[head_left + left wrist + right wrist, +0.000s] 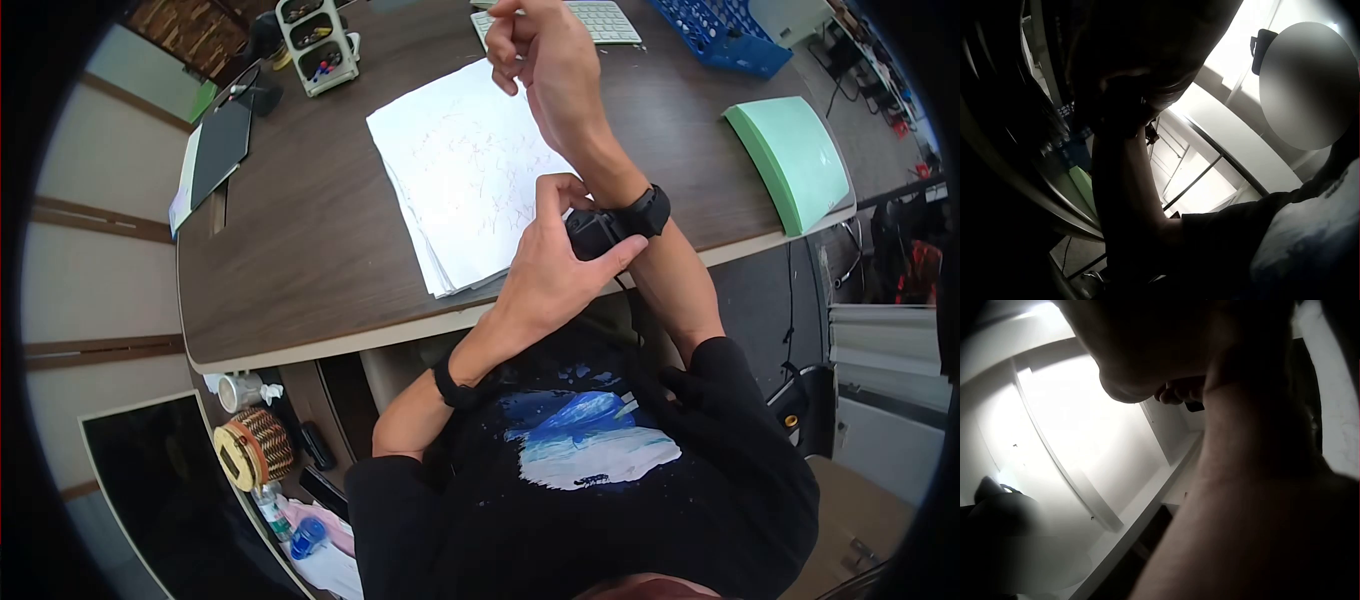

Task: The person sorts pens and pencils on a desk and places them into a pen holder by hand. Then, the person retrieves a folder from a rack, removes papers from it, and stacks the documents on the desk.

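Observation:
In the head view my left hand (550, 275) grips a black wrist camera (592, 233) strapped to my right wrist, thumb on its near side and fingers curled over the far side. My right hand (560, 75) is raised above the paper and keyboard, its fingers loosely curled around nothing. A black band (655, 210) circles the right wrist. In the left wrist view, my left hand (1141, 50) is a dark shape at the top against the right forearm (1125, 187). Skin in deep shadow fills much of the right wrist view; finger details there are mostly hidden.
Scribbled white sheets (460, 180) lie on the brown desk (290, 250). A white keyboard (605, 22), blue basket (720, 40) and green box (795, 165) stand toward the back and right. A pen organizer (318, 45) and dark folder (222, 145) are at left.

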### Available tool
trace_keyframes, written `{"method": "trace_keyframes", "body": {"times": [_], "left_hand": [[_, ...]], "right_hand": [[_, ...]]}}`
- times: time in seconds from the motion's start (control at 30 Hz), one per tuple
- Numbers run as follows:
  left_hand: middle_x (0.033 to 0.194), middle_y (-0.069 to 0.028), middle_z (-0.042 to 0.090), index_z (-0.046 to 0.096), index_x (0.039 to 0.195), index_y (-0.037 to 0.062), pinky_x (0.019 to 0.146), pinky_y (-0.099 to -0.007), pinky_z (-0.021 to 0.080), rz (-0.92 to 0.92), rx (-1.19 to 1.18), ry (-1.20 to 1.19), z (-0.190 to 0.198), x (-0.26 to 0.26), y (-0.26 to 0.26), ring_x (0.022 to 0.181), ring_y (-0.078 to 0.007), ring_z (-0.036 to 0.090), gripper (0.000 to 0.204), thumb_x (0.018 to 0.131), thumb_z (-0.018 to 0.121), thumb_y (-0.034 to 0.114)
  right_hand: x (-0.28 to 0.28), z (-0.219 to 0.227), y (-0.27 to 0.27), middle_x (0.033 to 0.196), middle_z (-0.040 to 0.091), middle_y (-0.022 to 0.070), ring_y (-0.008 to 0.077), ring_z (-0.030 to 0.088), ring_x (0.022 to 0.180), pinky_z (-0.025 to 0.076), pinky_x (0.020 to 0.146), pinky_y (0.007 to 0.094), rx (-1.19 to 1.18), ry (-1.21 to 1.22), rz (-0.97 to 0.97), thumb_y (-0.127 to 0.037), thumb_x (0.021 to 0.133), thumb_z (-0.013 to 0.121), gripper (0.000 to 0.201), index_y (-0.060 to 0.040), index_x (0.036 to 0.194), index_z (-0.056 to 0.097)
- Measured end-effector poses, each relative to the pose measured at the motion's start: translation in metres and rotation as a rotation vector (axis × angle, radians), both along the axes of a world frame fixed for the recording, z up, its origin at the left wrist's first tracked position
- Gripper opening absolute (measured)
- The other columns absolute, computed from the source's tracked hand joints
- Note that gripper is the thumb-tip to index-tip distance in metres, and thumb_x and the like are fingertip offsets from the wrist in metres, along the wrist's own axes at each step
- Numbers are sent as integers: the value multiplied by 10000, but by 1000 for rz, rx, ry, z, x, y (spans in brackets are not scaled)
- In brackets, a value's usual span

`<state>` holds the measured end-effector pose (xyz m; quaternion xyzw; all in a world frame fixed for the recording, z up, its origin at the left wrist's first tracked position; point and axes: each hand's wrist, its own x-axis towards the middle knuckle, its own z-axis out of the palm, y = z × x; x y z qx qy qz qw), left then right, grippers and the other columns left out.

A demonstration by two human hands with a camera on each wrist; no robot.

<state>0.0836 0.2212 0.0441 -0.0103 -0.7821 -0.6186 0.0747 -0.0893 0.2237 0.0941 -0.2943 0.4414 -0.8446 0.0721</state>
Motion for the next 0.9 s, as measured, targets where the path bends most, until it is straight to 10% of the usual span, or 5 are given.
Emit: {"method": "trace_keyframes", "body": {"times": [0.17,0.23,0.37,0.6,0.9], "left_hand": [[1233,-168,651,352,1448,-45,849,-300,621,-49,371,-107,-9,-1,1,1019,-197,733,687,995,837,133],[1220,-151,661,350,1468,-39,846,-287,619,-61,408,-122,-12,1,3,1008,-175,736,643,1016,795,66],[1213,-155,663,359,1470,-32,873,-289,619,-62,369,-90,-19,5,11,1027,-175,736,639,1010,796,50],[1490,-276,589,326,1604,4,1201,-455,508,-149,147,-9,14,11,-23,1389,-357,639,777,1024,802,203],[1040,-58,764,729,1195,25,889,-316,561,413,-254,201,0,-54,-198,967,-139,700,229,1039,759,191]], "right_hand": [[8,-8,10,717,518,-32,52,464,580,384,486,222,119,120,-68,-287,1176,539,267,-55,1060,601],[2,-17,6,728,557,-28,49,496,605,403,509,222,193,572,-434,-263,1163,569,241,-54,1051,614],[-8,-3,30,745,653,-1,81,583,625,484,568,241,117,177,-12,-247,1135,627,193,-58,1104,644],[-14,-15,53,665,521,-50,48,458,541,347,464,237,162,58,-84,-275,1130,634,246,-67,1000,649],[-54,-83,94,713,582,-43,51,522,587,401,493,237,714,-139,-192,-303,1071,714,263,-83,932,672]]}}
